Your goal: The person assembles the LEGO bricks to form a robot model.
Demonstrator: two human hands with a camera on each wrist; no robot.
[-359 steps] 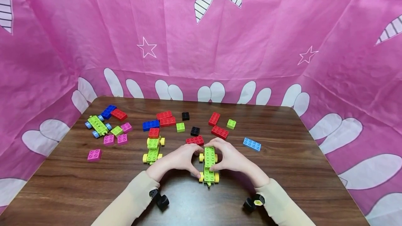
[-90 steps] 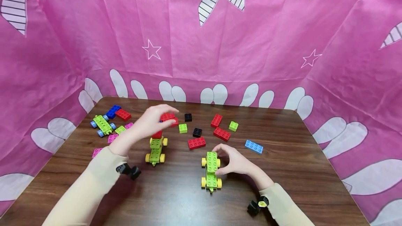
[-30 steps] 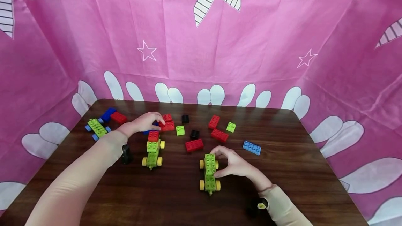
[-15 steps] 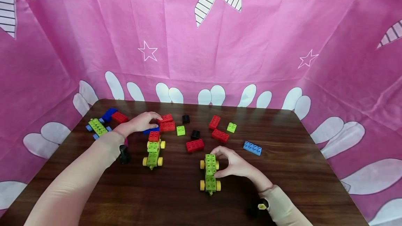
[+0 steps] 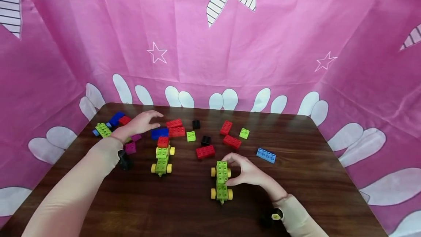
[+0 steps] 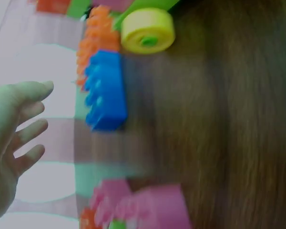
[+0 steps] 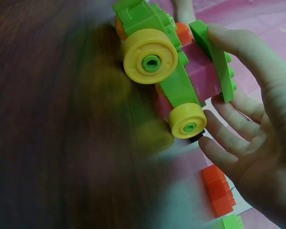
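Observation:
My right hand [image 5: 245,171] grips a toy car [image 5: 222,180] with a green base and yellow wheels. Its thumb and fingers span the long green brick [image 7: 214,62] on top, over a pink brick [image 7: 202,71]. At the left, my left hand [image 5: 143,121] hovers with fingers loosely spread and nothing in it. Just right of that hand lie a blue brick [image 5: 159,133] and two red bricks [image 5: 176,131], apart from its fingertips. Nearer stands a second green car [image 5: 162,164] with yellow wheels and a red brick [image 5: 163,142] on top.
Beyond the car lie a red brick [image 5: 205,152], black bricks [image 5: 206,140] and a small green brick [image 5: 191,136]. A light blue brick [image 5: 266,155] is at right. Under the left arm, a blue-wheeled green base [image 5: 103,130] and pink bricks [image 5: 131,148] are partly hidden.
My left hand let go of the held car after the oldest frame and reached to the red bricks. It has since drawn back left, uncovering the blue brick. The right hand stays on the car.

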